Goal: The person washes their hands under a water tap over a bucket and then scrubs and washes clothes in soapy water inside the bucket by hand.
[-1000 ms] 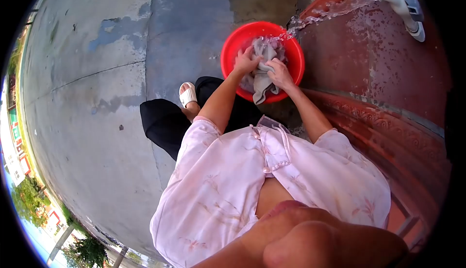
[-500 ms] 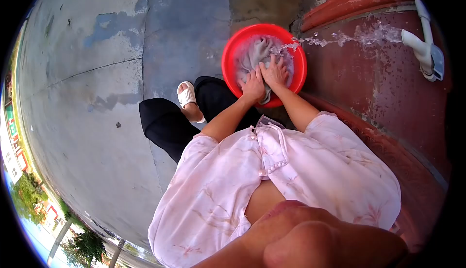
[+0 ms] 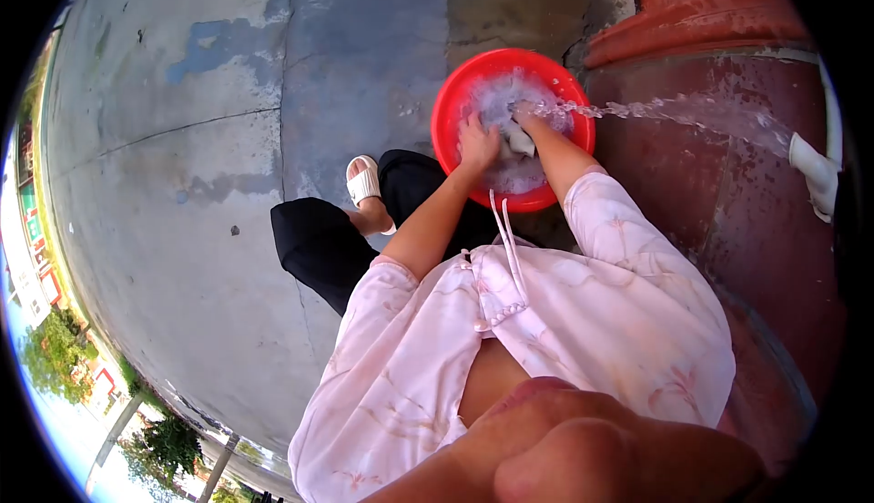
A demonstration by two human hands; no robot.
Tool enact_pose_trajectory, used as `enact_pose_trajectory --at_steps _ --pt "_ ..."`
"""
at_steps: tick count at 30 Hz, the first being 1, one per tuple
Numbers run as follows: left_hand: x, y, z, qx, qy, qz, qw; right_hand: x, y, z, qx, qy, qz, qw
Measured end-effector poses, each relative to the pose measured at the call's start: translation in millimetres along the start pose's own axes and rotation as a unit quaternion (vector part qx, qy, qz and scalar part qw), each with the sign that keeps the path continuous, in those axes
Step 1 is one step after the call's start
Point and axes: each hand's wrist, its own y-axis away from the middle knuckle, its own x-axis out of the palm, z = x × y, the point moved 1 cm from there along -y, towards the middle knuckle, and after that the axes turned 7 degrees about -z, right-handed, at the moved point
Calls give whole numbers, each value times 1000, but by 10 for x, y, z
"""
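A red plastic basin (image 3: 443, 125) holds foamy water and a wet grey-white cloth (image 3: 522, 143), which lies bunched between my hands and is largely under the suds. My left hand (image 3: 478, 143) is on the left side of the bunch, its fingers bent around the cloth's edge and partly in foam. On the other side my right hand (image 3: 525, 115) reaches deeper, closed on the cloth, with its fingertips hidden by foam and splashing water. A stream of water (image 3: 674, 111) lands in the basin beside my right hand.
The stream comes from a white pipe spout (image 3: 813, 171) on a dark red tiled surface (image 3: 674, 184) at right. A raised red ledge (image 3: 692, 25) runs behind the basin. Grey concrete floor (image 3: 182, 248) stretches left. My foot in a white sandal (image 3: 363, 182) stands near the basin.
My hands have moved apart, and the right one has sunk deeper into the suds. The cloth, spread under both hands before, is now bunched between them. More foam covers the water.
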Motion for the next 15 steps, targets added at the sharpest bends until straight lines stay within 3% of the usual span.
enact_pose_trajectory --at_steps 2,5,8,10,11,13,15 --pt "-89 27 112 5 15 -9 1000 -116 23 -30 5 -23 -20 1000" --pt "-336 157 171 -38 193 67 978 -310 229 -159 1 -60 -57 997" --pt "-379 222 61 8 159 10 987 -712 895 -164 -22 -101 -109 989" --pt "-344 146 3 29 166 10 986 -880 1198 -67 -249 -147 -145 946" --pt "-345 132 -119 31 168 13 985 -966 1439 -78 -241 -146 -152 947" --pt "-457 72 -408 21 138 24 990 -1097 1879 74 -406 -227 -174 868" --pt "-407 -18 -526 18 20 45 999 -1089 2280 28 -427 -211 -145 867"
